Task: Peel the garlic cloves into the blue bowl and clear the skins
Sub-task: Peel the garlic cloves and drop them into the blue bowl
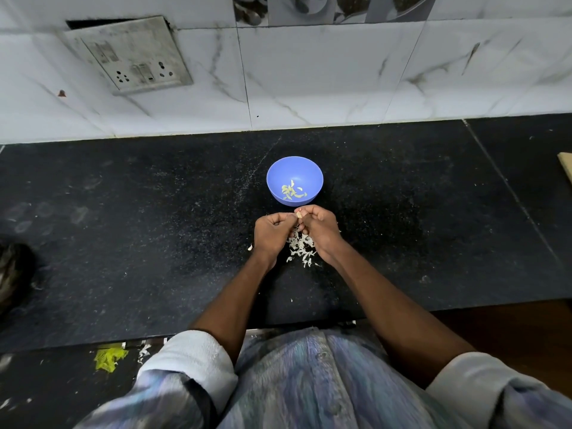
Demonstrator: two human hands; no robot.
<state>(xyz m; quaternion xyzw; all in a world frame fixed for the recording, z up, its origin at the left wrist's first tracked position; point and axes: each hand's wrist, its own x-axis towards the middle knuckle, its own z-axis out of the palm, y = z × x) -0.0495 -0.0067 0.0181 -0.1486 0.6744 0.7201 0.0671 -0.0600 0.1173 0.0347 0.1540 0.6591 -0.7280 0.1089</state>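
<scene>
Both hands — left hand (272, 232), right hand (322, 230) — pinch one garlic clove (299, 214) just before the blue bowl (280, 174); strip its skin onto the skins (301, 247) below — then drop it in.

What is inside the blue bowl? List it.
The bowl holds a small cluster of pale peeled cloves near its bottom. Nothing covers its inside; no skins show among them, though the pieces are small.

One head-worn wide-angle view looks steeply down from above the person's chest onto the black counter (123, 243), tiled wall (309, 72) at the far edge.
</scene>
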